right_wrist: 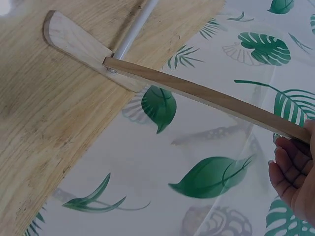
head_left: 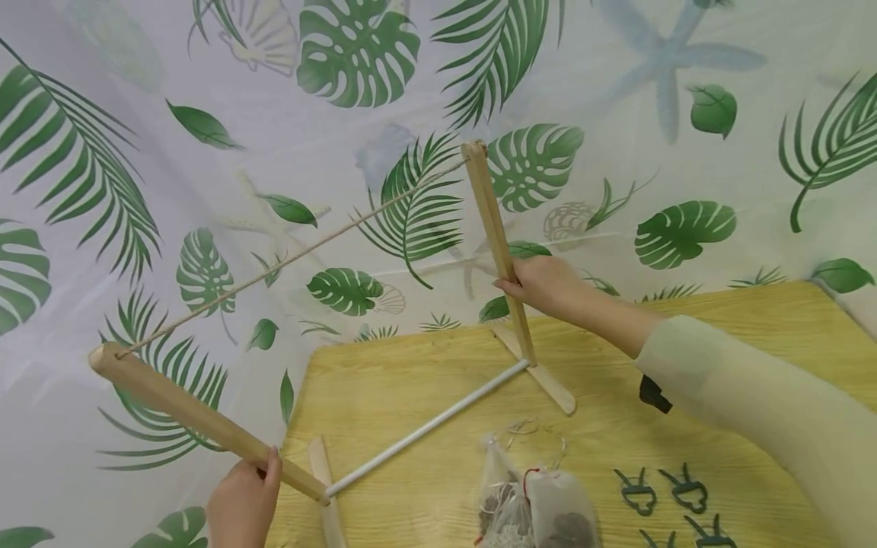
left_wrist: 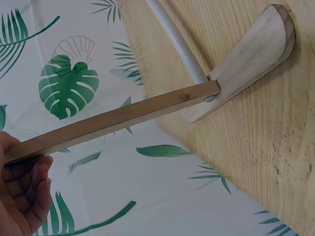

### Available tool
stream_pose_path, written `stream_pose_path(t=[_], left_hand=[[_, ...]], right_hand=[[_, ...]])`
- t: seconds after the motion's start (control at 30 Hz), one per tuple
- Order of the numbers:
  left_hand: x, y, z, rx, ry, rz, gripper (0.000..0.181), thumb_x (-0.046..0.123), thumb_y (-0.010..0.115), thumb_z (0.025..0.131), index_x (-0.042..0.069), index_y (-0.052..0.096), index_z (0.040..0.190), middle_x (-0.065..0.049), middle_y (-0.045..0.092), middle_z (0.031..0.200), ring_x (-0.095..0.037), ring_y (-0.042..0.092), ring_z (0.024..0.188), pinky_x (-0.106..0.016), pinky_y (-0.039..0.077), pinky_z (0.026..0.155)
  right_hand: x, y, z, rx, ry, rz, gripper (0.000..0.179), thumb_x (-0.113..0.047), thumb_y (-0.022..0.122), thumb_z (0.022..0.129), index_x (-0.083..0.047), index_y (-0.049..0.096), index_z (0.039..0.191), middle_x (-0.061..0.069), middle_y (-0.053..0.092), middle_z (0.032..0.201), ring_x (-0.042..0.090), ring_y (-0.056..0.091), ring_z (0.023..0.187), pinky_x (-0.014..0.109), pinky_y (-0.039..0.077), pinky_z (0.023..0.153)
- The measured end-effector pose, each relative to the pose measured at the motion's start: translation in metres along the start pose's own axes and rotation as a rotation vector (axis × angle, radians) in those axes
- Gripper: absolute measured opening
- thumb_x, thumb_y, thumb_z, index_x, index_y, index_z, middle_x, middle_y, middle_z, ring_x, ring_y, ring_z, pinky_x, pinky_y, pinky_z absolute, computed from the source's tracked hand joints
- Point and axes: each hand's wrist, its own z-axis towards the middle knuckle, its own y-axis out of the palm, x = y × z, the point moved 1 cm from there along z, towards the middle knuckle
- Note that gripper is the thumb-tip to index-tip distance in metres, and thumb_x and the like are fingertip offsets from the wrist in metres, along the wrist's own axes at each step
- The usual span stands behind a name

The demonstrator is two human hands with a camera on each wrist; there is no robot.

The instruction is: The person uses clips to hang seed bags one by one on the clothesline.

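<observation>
Pale wood forms a frame gripped at both sides, head view. The left post (head_left: 195,412) has its long axis from 10 o'clock at the tip to 4 o'clock at the base; the right post (head_left: 492,213) stands steeper, from just before 12 to just before 6. A cord (head_left: 294,257) spans the upper ends and a white rod (head_left: 428,429) the lower, both along an 8-to-2 o'clock line. Left hand (head_left: 240,502): nearest the left post, fingers curled round its lower part, the tip lying at 10 o'clock from the grip. Right hand (head_left: 548,285): wrapped round the right post, the tip lying between 11 and 12. Neither hand is released. The left foot (head_left: 332,525) and right foot (head_left: 555,390) lie on the yellow tabletop (head_left: 754,365). From the right hand, filled bags (head_left: 565,502) lie at 6 o'clock, dark clips (head_left: 639,498) at 5, untouched.
</observation>
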Motion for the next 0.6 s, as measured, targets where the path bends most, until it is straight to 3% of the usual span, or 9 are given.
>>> stream_pose_path(t=[0.43, 0.6], left_hand=[[0.026, 0.017, 0.01, 0.143, 0.205, -0.038, 0.032, 0.019, 0.061, 0.088, 0.004, 0.058, 0.06, -0.002, 0.053, 0.054, -0.015, 0.048, 0.042, -0.033, 0.041, 0.038], [0.037, 0.022, 0.016, 0.161, 0.286, -0.047, 0.032, 0.017, 0.064, 0.088, 0.004, 0.058, 0.059, -0.001, 0.051, 0.053, -0.011, 0.044, 0.042, -0.028, 0.039, 0.037]], right_hand=[[0.027, -0.018, -0.032, 0.04, 0.008, -0.035, 0.03, -0.025, 0.062, 0.092, -0.005, 0.054, 0.072, 0.003, 0.049, 0.053, 0.014, 0.042, 0.043, 0.025, 0.032, 0.04], [0.036, -0.029, -0.046, 0.046, 0.03, -0.035, 0.029, -0.025, 0.062, 0.092, -0.005, 0.056, 0.072, 0.003, 0.05, 0.054, 0.014, 0.043, 0.045, 0.026, 0.033, 0.041]])
